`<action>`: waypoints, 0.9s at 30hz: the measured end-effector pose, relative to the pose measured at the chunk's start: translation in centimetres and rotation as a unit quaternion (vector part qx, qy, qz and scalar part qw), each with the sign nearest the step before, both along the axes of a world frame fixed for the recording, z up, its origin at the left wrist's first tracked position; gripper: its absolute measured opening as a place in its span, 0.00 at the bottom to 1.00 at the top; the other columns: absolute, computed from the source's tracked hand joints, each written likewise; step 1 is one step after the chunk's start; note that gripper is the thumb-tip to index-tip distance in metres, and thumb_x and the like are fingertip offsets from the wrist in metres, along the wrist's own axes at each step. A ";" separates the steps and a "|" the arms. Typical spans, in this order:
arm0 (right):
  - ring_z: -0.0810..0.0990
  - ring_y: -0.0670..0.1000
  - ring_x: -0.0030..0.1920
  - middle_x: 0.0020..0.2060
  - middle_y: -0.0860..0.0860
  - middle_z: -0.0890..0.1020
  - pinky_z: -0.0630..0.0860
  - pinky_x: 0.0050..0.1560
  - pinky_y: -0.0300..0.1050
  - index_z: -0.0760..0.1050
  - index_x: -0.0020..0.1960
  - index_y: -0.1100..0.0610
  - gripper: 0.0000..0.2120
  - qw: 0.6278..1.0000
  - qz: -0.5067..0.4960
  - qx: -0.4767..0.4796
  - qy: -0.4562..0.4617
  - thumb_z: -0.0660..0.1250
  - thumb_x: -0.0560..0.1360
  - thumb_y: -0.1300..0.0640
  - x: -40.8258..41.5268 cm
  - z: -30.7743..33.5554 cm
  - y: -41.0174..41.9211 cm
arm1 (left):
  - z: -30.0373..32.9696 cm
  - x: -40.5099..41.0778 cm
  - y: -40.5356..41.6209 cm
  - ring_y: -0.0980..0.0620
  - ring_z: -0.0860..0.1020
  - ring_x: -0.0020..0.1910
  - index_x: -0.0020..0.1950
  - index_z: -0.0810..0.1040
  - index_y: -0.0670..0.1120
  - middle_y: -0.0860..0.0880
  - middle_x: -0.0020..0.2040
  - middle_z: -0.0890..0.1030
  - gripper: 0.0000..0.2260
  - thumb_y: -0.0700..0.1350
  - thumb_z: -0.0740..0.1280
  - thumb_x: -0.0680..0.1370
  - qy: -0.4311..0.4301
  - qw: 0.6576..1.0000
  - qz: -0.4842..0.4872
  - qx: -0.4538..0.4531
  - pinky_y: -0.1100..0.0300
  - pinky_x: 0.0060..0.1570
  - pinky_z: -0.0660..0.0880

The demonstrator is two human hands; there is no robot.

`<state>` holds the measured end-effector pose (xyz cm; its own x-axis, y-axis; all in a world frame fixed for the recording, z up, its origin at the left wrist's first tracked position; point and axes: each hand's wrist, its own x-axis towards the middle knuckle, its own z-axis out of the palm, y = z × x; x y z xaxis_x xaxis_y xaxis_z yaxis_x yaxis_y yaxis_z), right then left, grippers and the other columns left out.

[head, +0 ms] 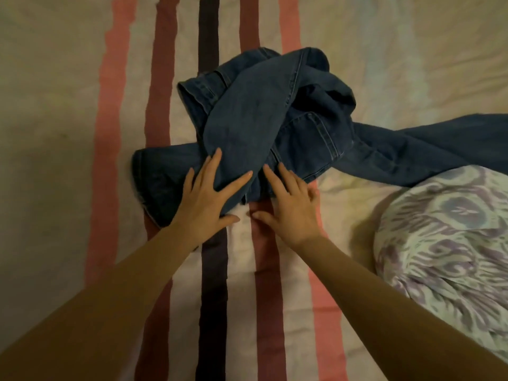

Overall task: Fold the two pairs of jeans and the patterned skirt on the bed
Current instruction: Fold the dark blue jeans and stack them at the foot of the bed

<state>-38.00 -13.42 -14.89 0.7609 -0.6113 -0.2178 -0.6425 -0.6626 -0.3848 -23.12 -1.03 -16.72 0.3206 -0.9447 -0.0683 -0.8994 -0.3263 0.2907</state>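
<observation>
The left hand (pixel 204 200) lies flat with its fingers spread and straight, pressing on the near edge of a crumpled heap of dark blue denim jeans (pixel 264 122); its thumb rests on the sheet just below the cloth. The grip there pinches nothing. The right hand (pixel 288 207) is just beside it, also spread, its fingertips (pixel 268 171) touching the denim's near hem while the palm and thumb sit on the bedsheet. Neither hand curls round the cloth.

The jeans are bunched in the middle of the bed, a waistband with stitching turned up at the far left and a back pocket showing to the right. One leg (pixel 439 144) trails flat off to the right edge of view; another folded part spreads left under the left hand. Whether this heap is one pair or two cannot be told.

At the lower right, apart from the hands and just touching the trailing leg, lies a white cloth with a purple and grey pattern (pixel 450 232), rounded in a soft mound.

All rests on a cream bedsheet with pink, maroon and dark brown stripes (pixel 82 105) running away from the person.
</observation>
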 end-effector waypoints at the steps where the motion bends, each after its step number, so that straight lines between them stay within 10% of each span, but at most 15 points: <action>1: 0.55 0.56 0.74 0.76 0.52 0.56 0.55 0.71 0.57 0.51 0.76 0.44 0.43 0.999 0.012 0.017 -0.029 0.71 0.68 0.43 0.2 -0.8 -0.3 | -0.6 0.2 -0.2 0.36 0.48 0.75 0.74 0.53 0.61 0.40 0.77 0.44 0.44 0.52 0.76 0.66 -0.003 1.000 -0.001 0.000 0.34 0.68 0.49; 8: 0.59 0.56 0.71 0.74 0.50 0.62 0.61 0.63 0.60 0.56 0.75 0.44 0.42 0.999 -0.005 -0.026 -0.040 0.73 0.66 0.44 1.1 -4.2 -0.8 | -2.7 2.8 0.2 0.36 0.73 0.60 0.71 0.62 0.58 0.41 0.71 0.66 0.32 0.47 0.72 0.71 -0.047 0.998 0.011 -0.037 0.35 0.55 0.72; 12: 0.74 0.59 0.54 0.54 0.52 0.80 0.66 0.53 0.59 0.74 0.64 0.50 0.30 0.990 -0.033 -0.108 -0.083 0.76 0.63 0.50 2.2 -5.0 -0.9 | -2.6 4.1 0.0 0.38 0.75 0.42 0.66 0.70 0.51 0.40 0.57 0.75 0.27 0.41 0.74 0.70 -0.077 0.993 -0.048 -0.069 0.46 0.40 0.78; 17: 0.79 0.57 0.43 0.38 0.51 0.81 0.67 0.53 0.56 0.81 0.49 0.52 0.10 0.981 -0.079 -0.108 -0.138 0.70 0.68 0.56 2.5 -4.4 -1.3 | -1.4 6.1 1.8 0.40 0.74 0.38 0.64 0.75 0.45 0.44 0.54 0.68 0.25 0.32 0.72 0.69 -0.134 0.983 -0.072 -0.099 0.52 0.36 0.76; 27: 0.75 0.39 0.35 0.35 0.45 0.80 0.71 0.37 0.37 0.81 0.46 0.55 0.11 0.958 -0.073 0.081 -0.266 0.68 0.71 0.49 -2.5 1.9 -0.6 | 0.2 8.3 6.5 0.34 0.75 0.40 0.68 0.65 0.49 0.39 0.57 0.71 0.38 0.26 0.73 0.64 -0.147 0.989 0.006 -0.028 0.44 0.34 0.78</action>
